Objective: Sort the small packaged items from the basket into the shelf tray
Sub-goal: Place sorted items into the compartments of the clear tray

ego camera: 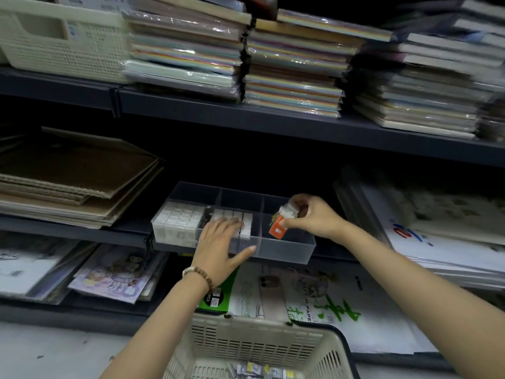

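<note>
Half the cream lattice basket [246,348] is cut off below, its packets [254,369] too blurred to read. On the shelf [82,228], the clear plastic tray [287,250] has three parts, with white packs [177,217] in rows. The left grip [218,242] lies flat and open on those in the middle part, while the right grip [314,217] pinches a bunch led by an orange pack [276,228] over the right part.

Our left hand [218,242] and right hand [314,217] are bare, as are both forearms [410,277]; a bracelet [201,276] of brown and pale beads circles our left wrist [188,285].
</note>
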Demonstrator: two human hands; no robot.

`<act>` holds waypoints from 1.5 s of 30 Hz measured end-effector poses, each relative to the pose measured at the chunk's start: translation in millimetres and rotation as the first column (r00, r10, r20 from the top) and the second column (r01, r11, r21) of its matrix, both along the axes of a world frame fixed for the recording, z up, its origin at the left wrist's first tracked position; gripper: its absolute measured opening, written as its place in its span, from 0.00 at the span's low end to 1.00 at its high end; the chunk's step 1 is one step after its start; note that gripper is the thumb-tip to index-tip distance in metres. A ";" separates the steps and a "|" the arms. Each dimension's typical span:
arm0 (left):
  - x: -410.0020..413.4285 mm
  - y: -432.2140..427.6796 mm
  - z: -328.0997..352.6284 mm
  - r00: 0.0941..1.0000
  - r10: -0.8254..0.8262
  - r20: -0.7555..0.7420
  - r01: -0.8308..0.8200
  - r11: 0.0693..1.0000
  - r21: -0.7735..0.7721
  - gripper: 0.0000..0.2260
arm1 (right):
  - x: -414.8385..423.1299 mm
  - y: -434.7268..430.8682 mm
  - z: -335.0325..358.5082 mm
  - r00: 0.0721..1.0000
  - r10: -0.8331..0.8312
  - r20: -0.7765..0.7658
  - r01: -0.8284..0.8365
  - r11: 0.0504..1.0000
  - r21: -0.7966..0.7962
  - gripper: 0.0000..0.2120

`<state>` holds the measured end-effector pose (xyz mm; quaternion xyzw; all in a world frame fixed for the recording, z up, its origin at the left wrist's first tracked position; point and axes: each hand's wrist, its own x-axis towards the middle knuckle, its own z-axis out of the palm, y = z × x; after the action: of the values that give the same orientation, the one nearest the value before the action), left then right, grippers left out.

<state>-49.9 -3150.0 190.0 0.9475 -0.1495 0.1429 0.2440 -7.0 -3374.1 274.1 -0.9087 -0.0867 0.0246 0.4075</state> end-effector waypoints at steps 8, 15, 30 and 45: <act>3.8 0.2 -10.5 0.996 0.001 0.094 -0.006 0.999 0.048 0.30 | 0.5 29.0 -17.6 0.998 0.047 -0.038 -0.052 0.989 -0.139 0.33; 3.3 -1.8 -12.2 0.993 0.018 0.116 -0.026 0.998 0.062 0.30 | -5.0 22.8 -25.7 0.964 -0.061 -0.257 0.073 0.996 0.040 0.32; 0.7 1.0 -12.4 0.993 0.004 0.122 -0.012 0.998 0.065 0.30 | 11.1 24.2 -14.0 0.833 -0.057 -0.550 0.044 0.998 -0.037 0.28; 2.7 -1.8 -15.6 0.992 0.028 0.119 -0.036 0.997 0.066 0.30 | 16.9 31.8 -7.8 0.725 -0.001 -0.688 0.031 0.999 0.031 0.10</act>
<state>-47.1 -3151.8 174.4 0.9473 -0.1534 0.1975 0.2002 9.9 -3342.3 266.3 -0.8274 0.0777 0.3542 0.4289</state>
